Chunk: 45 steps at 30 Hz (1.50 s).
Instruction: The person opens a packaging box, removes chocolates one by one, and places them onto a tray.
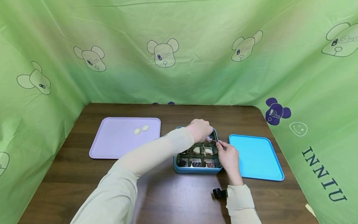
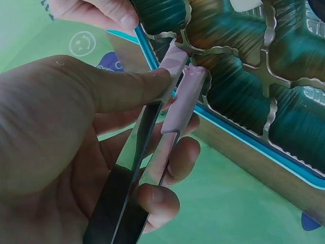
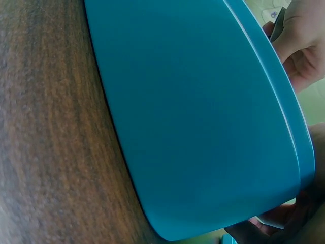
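**A:** What's the left hand gripping? Tongs?

**B:** Yeah, pink-tipped tweezers, pinched between thumb and fingers. The tips are nearly together at the far right cup of the blue tin, and I can't tell if anything's between them.

**A:** And the right hand?

**B:** Its grip sits on the tin's right edge, fingertips curled over the rim, probably steadying it. Two white pieces lie on the purple tray to the left, the blue tray just right, all on the brown surface.
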{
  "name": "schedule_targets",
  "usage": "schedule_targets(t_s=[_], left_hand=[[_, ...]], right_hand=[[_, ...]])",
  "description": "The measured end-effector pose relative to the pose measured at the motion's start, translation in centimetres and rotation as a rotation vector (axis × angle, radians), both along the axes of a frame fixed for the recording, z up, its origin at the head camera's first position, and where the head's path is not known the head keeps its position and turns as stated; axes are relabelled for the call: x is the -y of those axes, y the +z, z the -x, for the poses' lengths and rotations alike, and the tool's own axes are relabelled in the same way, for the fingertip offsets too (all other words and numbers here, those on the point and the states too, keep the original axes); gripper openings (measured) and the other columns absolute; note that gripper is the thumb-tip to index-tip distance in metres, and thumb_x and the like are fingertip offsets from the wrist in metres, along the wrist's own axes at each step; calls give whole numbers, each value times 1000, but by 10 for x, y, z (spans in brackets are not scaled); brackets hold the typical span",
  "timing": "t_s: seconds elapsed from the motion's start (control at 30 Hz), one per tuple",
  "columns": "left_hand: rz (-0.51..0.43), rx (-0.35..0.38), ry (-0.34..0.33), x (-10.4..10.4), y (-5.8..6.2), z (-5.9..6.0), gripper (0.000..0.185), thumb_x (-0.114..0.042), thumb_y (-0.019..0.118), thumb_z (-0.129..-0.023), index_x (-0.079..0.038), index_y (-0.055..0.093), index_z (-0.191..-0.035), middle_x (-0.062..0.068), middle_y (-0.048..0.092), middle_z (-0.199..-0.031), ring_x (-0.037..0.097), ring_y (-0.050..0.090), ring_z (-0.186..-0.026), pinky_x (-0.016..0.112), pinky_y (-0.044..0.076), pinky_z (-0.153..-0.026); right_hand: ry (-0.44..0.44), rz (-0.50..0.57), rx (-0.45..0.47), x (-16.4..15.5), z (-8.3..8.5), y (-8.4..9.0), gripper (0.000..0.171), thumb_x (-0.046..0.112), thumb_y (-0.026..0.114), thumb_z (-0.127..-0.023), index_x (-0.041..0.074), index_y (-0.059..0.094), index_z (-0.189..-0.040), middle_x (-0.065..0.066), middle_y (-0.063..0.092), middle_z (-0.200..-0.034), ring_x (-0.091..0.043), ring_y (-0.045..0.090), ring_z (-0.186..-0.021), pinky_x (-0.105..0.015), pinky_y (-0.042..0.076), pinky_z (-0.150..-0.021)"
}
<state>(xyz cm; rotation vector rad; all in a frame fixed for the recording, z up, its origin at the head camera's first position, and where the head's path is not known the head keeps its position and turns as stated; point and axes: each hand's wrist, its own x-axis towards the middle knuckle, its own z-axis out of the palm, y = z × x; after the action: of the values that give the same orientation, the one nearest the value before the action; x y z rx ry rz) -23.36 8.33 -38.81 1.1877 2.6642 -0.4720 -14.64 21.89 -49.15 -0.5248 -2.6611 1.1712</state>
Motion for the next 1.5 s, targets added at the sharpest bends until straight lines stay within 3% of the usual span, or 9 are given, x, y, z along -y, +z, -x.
schedule_targets(t_s=[0.2, 0.27, 0.43, 0.53, 0.93, 1.27, 1.5], left_hand=[[33, -6, 2, -7, -2, -2, 28, -33, 57, -103, -28, 67, -128, -6, 67, -125, 15, 66, -106, 37, 59, -77], [25, -17, 3, -11, -10, 2, 28, -36, 60, -101, -29, 68, -126, -6, 67, -124, 15, 66, -105, 38, 59, -72], [29, -39, 1, -15, -15, 3, 31, -42, 60, -100, -29, 68, -127, -7, 67, -125, 15, 66, -104, 38, 58, -70], [31, -44, -3, -14, -10, -1, 31, -40, 58, -101, -29, 67, -129, -7, 67, -127, 14, 66, -106, 36, 58, -74], [7, -71, -41, -13, -14, -2, 26, -36, 60, -101, -30, 70, -125, -9, 68, -124, 15, 67, -104, 36, 58, -71], [6, -111, -59, -11, -17, -2, 25, -43, 57, -102, -29, 70, -117, -8, 69, -120, 16, 68, -101, 35, 58, -69], [15, -113, -59, -8, -15, -4, 24, -43, 58, -101, -29, 71, -116, -8, 69, -119, 16, 68, -98, 34, 58, -67]], right_hand=[[0, -4, 4, 0, -1, 0, 38, 25, 58, -103, -2, 66, -130, -25, 67, -123, -38, 67, -107, -39, 52, -68], [3, -1, 2, 0, -2, 0, 38, 25, 58, -103, -2, 66, -130, -25, 67, -123, -39, 67, -108, -42, 53, -70], [3, 4, -10, 0, -1, -2, 38, 24, 58, -103, -3, 67, -129, -25, 67, -123, -40, 66, -110, -49, 54, -76], [-2, 0, -16, 0, -1, -1, 38, 25, 59, -103, -3, 67, -128, -24, 67, -122, -40, 66, -110, -51, 53, -77], [16, 4, 3, -1, -1, -1, 38, 25, 59, -103, -3, 67, -129, -26, 66, -123, -39, 67, -97, -33, 44, -57], [15, -21, -20, -1, 1, -1, 38, 25, 60, -102, -2, 68, -127, -24, 66, -124, -43, 62, -114, -52, 50, -78], [8, -14, -14, -2, 0, -3, 38, 25, 59, -103, -2, 68, -128, -23, 67, -123, -41, 63, -114, -53, 51, -80]])
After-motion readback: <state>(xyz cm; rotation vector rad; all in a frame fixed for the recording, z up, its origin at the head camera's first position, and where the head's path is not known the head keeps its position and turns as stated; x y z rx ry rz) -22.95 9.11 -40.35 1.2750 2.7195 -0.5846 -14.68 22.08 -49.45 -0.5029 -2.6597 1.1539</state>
